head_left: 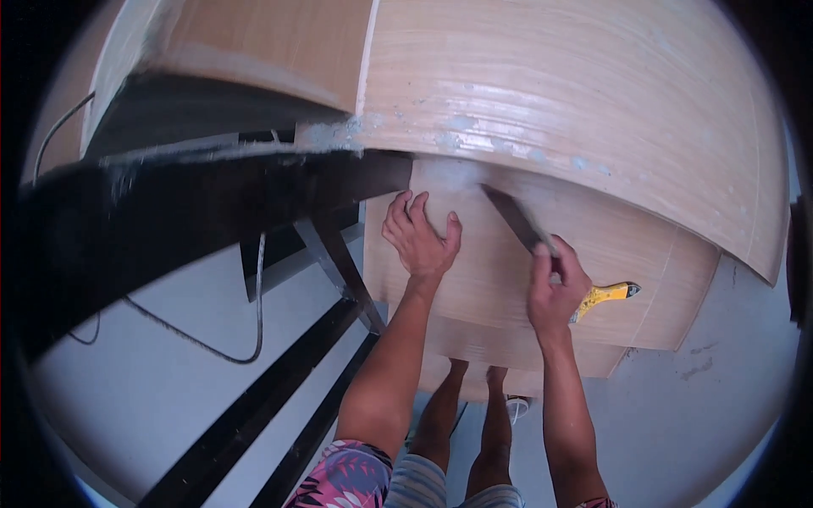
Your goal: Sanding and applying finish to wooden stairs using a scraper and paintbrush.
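Observation:
My right hand (559,288) is closed round the near end of a flat, dark scraper-like tool (515,218). Its far end points up and left, close under the overhanging edge of the upper step (542,93), and is slightly blurred. My left hand (421,235) holds nothing; its fingers are apart and a little bent over the wood-grained tread (491,284), near the dark metal beam. Whether its fingertips touch the surface I cannot tell. A yellow-handled paintbrush (608,295) lies just right of my right hand, its bristle end partly hidden.
A thick black metal beam (169,212) runs along the left side, with dark rails (262,398) below it. A cable (190,340) loops beneath the beam. Pale bluish smears mark the upper step's edge. Lower steps descend towards my legs, and a small white container (517,408) stands beside them.

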Action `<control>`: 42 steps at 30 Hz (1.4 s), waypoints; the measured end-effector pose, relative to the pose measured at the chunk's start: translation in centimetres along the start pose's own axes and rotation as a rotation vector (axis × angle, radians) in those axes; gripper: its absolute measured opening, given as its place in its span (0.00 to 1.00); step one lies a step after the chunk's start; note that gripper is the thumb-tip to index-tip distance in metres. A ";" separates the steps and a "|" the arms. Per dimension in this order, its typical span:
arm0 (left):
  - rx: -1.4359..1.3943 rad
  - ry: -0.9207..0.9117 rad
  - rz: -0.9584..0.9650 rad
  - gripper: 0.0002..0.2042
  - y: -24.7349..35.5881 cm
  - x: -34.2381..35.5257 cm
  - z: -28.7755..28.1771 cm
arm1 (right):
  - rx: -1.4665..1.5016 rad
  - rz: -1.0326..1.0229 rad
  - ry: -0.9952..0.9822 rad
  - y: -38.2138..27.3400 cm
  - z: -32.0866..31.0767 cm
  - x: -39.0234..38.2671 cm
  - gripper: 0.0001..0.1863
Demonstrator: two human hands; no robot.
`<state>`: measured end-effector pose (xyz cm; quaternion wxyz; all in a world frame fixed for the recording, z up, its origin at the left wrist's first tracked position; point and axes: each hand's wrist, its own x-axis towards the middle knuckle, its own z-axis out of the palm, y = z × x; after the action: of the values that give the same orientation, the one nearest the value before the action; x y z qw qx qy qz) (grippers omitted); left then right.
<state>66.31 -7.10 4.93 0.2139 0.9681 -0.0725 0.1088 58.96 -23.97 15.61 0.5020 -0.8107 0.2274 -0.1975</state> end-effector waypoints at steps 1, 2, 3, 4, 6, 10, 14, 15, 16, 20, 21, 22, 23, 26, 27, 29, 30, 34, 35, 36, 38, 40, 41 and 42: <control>0.006 0.005 0.003 0.28 -0.2 0.1 -0.2 | -0.015 0.120 -0.005 0.8 -1.3 -1.2 0.08; -0.007 0.020 0.009 0.27 0.0 0.1 0.0 | -0.042 0.237 -0.007 1.3 -2.3 -2.0 0.08; -0.016 0.036 0.017 0.27 0.0 0.1 0.0 | -0.043 0.233 -0.004 1.6 -2.5 -2.9 0.08; -0.017 0.040 0.021 0.27 -0.1 0.0 -0.4 | 0.035 0.309 0.005 1.9 -2.4 -3.7 0.08; -0.046 -0.004 -0.033 0.27 -0.3 0.2 -0.9 | 0.040 0.291 -0.013 1.9 -2.2 -4.9 0.09; -0.635 -0.199 -0.086 0.31 4.3 -3.4 -3.9 | -0.065 0.138 -0.046 1.8 -2.8 -6.6 0.10; -1.143 -0.568 -0.457 0.39 6.0 -4.2 -8.4 | -0.052 -0.157 -0.457 0.2 -3.2 -7.7 0.19; -0.903 -0.570 -0.381 0.41 4.6 -3.9 -8.5 | -0.104 -0.186 -0.496 0.1 -3.7 -7.8 0.23; -0.895 -0.563 -0.380 0.41 3.6 -4.0 -8.4 | -0.167 0.014 -0.332 1.8 -4.0 -8.1 0.28; -0.024 -0.328 0.030 0.42 2.1 -4.7 -5.2 | -0.756 0.393 0.108 9.5 -11.1 -7.1 0.44; -0.012 -0.276 0.049 0.42 0.9 -4.8 -4.7 | -0.761 0.496 0.151 9.8 -10.9 -7.4 0.46; -0.006 -0.273 0.046 0.42 -0.4 -5.0 -4.3 | -0.756 0.494 0.145 10.1 -10.6 -7.6 0.46; -0.015 -0.221 0.079 0.42 -1.1 -5.2 -4.2 | -0.568 0.641 0.086 9.8 -10.6 -7.4 0.47; -0.029 -0.138 0.114 0.41 -2.3 -5.6 -3.7 | -0.418 0.749 0.047 9.9 -9.8 -7.0 0.49; -0.038 -0.106 0.123 0.41 -2.2 -5.7 -3.5 | -0.457 0.712 0.075 10.1 -9.7 -6.9 0.49; -0.056 -0.121 0.113 0.41 -2.0 -6.0 -3.2 | -0.417 0.670 0.175 12.1 -9.1 -8.3 0.50; -0.062 -0.123 0.119 0.40 -2.1 -5.6 -3.3 | -0.352 0.623 0.280 12.1 -8.5 -8.4 0.50; -0.112 -0.106 0.108 0.40 -1.9 -5.5 -3.1 | -0.214 0.742 0.324 11.9 -6.9 -9.3 0.45; -0.099 -0.114 0.100 0.40 -2.1 -5.4 -3.1 | -0.210 0.737 0.325 11.2 -6.5 -8.7 0.45; -0.088 -0.123 0.093 0.40 -2.3 -5.3 -3.0 | 0.037 0.787 0.216 10.4 -6.4 -8.2 0.38; -0.086 -0.122 0.093 0.40 -2.6 -5.3 -3.1 | 0.284 0.821 0.109 8.6 -6.1 -7.2 0.32; -0.073 -0.122 0.103 0.40 -3.0 -5.4 -3.3 | 0.280 0.692 0.172 6.4 -4.9 -6.6 0.17; -0.061 -0.126 0.102 0.40 -2.9 -5.3 -3.2 | 0.286 0.681 0.184 5.9 -4.6 -6.1 0.17; -0.044 -0.134 0.102 0.40 -2.9 -5.3 -3.2 | 0.462 0.633 0.281 5.7 -4.3 -5.8 0.13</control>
<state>61.20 -2.66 5.29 0.2238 0.9633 -0.1384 0.0529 50.88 -26.01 11.76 0.6707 -0.5320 0.4814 -0.1882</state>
